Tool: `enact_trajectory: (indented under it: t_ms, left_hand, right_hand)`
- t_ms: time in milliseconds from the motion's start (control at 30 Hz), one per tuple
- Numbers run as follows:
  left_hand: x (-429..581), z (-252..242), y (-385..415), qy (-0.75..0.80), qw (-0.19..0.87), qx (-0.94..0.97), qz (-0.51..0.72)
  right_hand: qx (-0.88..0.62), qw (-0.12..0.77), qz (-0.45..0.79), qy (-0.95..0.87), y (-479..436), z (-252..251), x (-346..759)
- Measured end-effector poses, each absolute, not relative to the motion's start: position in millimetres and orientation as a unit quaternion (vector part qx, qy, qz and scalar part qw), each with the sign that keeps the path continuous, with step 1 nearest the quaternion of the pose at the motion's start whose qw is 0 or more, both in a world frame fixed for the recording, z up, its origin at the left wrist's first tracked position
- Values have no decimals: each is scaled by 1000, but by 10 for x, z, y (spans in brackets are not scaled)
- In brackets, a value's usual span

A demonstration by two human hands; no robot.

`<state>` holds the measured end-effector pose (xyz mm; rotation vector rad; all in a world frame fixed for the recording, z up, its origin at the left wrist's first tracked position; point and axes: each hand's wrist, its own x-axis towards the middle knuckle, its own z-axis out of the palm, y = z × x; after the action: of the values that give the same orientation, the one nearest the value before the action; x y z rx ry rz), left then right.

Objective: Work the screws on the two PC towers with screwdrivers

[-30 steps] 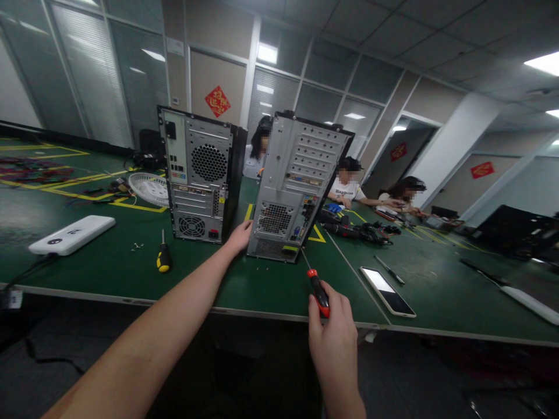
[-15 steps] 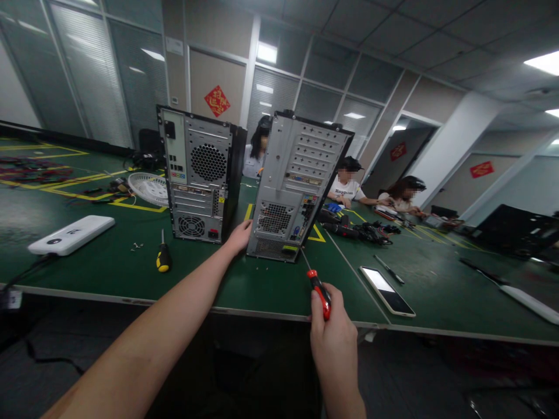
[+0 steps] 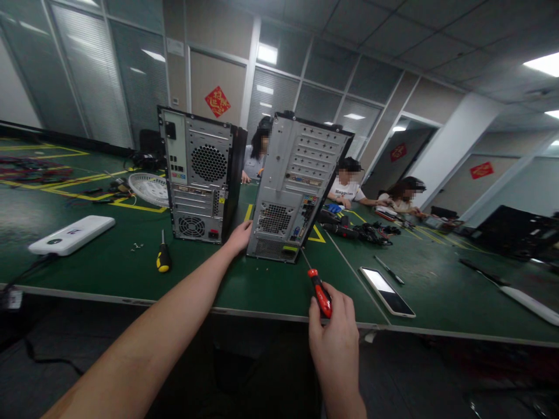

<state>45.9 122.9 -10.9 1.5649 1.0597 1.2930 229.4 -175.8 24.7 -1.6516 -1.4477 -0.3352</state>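
A grey computer tower (image 3: 290, 180) stands with its back panel towards me, tilted in view. My left hand (image 3: 240, 237) rests against its lower left side, the fingers hidden beyond the case edge. My right hand (image 3: 335, 323) is closed around the red and black handle of a screwdriver (image 3: 321, 295). The screwdriver's thin shaft points up at the tower's lower right corner, and its tip meets the back panel's edge there; the screw itself is too small to make out. Tiny screws (image 3: 262, 269) lie on the table before the tower.
A second computer tower (image 3: 198, 174) stands left. Nearby on the green table (image 3: 244, 291) are a yellow-black screwdriver (image 3: 163, 256), loose screws (image 3: 137, 247), a white power bank (image 3: 72, 234) and a white basket (image 3: 148, 189). At right lie a phone (image 3: 386, 291), a pen (image 3: 388, 269) and cables (image 3: 375, 233). Co-workers sit behind.
The screwdriver handle has turned in my right hand, showing more red, and my right fingers have shifted around it. My left hand and both towers stay put.
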Motion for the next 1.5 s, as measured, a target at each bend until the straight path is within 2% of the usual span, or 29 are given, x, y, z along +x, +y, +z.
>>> enact_trajectory:
  t_ms: [700,1167,1367,1500]
  left_hand:
    - [447,-116,1230,425,412,624,510]
    - [457,-150,1276,415,412,626,516]
    - [445,-169,1293,415,423,624,509]
    - [441,-159,1280,417,420,627,507]
  right_hand:
    - [-675,427,-132,-587,-1769,224,2301]
    - [-691,417,-98,-582,-1767,211,2311]
    - [-721,386,-46,-574,-1745,178,2294]
    - [-702,397,-61,-588,-1725,164,2298]
